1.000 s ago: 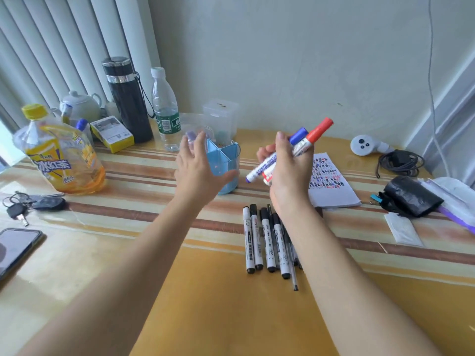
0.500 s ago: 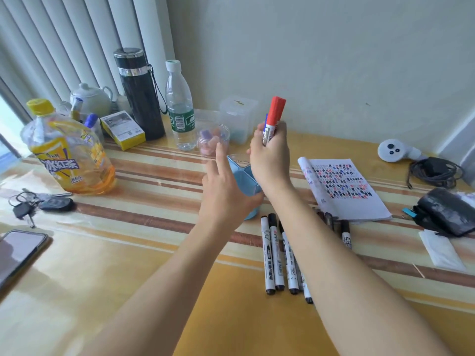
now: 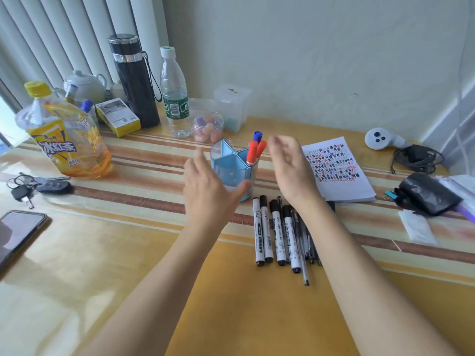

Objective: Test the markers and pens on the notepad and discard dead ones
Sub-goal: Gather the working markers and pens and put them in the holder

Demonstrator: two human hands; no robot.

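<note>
left hand [image 3: 208,191] open, beside holder [image 3: 232,168] | right hand [image 3: 290,165] loosely spread, blurred, seemingly empty

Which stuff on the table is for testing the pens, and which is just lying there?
For the job: notepad, black markers, red and blue markers, blue pen holder.

Just lying about: keys, phone, water bottle, black flask.

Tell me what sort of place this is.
Probably a home or small-office table by a window: vertical blinds behind, a teapot, drink bottles and keys at the edge, a pen holder and notepad mid-table.
</note>
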